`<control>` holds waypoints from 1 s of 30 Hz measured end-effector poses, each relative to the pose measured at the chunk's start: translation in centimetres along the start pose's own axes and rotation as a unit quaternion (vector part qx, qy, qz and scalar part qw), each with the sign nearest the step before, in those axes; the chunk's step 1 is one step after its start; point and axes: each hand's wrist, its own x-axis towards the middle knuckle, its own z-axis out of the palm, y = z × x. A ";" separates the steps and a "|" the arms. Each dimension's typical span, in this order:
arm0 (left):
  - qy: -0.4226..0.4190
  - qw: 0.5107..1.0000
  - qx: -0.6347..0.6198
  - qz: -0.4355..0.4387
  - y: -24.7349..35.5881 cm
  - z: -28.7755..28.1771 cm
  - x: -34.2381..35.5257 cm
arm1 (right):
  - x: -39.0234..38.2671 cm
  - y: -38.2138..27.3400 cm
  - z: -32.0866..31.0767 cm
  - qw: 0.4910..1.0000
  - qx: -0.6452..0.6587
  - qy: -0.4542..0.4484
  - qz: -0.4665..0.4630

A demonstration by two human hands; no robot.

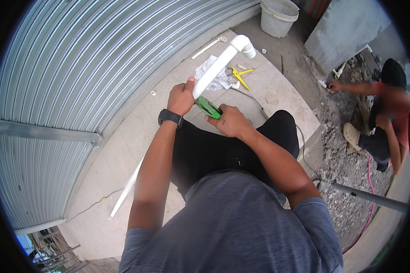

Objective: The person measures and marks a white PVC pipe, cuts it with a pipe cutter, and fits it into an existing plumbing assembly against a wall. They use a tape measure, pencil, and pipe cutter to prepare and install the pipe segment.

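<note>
Presently, the left hand [181,98] is wrapped around a thick white plastic pipe [216,68], thumb lying along it. The pipe slants away over a pale tiled floor [127,136], its far end fitted with a white plastic elbow [242,44]. The right hand [232,122] is closed about a green handheld tool [208,108], whose front end sits at the pipe beside the left hand; actual contact cannot be determined. A white length [125,191] shows beyond the left forearm; whether it belongs to the same pipe cannot be confirmed. Near the elbow lie a crumpled white cloth [222,83] and a yellow-handled tool [236,73]. At right, a co-worker [396,102] crouches on rubble, one arm extended.
</note>
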 end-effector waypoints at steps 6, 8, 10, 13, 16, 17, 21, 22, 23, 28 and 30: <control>0.025 0.999 0.034 0.012 -1.6 1.0 1.2 | 0.7 1.0 1.2 0.999 -0.024 0.026 0.000; 0.029 0.999 0.039 0.009 -2.1 1.5 1.6 | 1.1 1.5 1.9 0.998 -0.049 0.036 0.005; 0.010 0.999 0.033 -0.002 -2.5 1.9 1.9 | 1.4 1.8 2.4 0.998 -0.045 0.045 0.007; -0.037 0.999 -0.016 -0.012 -2.4 0.8 1.7 | 1.3 1.8 2.5 0.997 -0.046 0.055 0.004; -0.145 0.984 -0.097 -0.034 -2.5 -3.0 0.1 | 0.5 0.9 1.8 0.998 -0.035 0.043 0.012; -0.155 0.985 -0.068 -0.013 -2.8 -4.4 -1.1 | 0.1 0.6 1.5 0.999 -0.031 0.036 0.016; -0.238 0.961 0.127 0.060 -3.8 -7.6 -5.7 | -1.0 -1.1 0.4 0.999 -0.030 0.033 0.013; -0.218 0.963 0.150 0.048 -3.9 -7.7 -5.9 | -1.1 -1.5 0.3 0.999 -0.027 0.032 0.015; -0.198 0.963 0.176 0.042 -4.0 -7.6 -6.1 | -1.2 -1.8 0.2 0.999 -0.024 0.031 0.017; -0.153 0.976 0.145 0.055 -4.5 -7.0 -6.6 | -1.5 -1.5 0.4 0.997 0.000 0.061 -0.037; -0.152 0.978 0.132 0.061 -4.5 -6.7 -7.2 | -1.4 -0.6 0.8 0.994 0.008 0.083 -0.072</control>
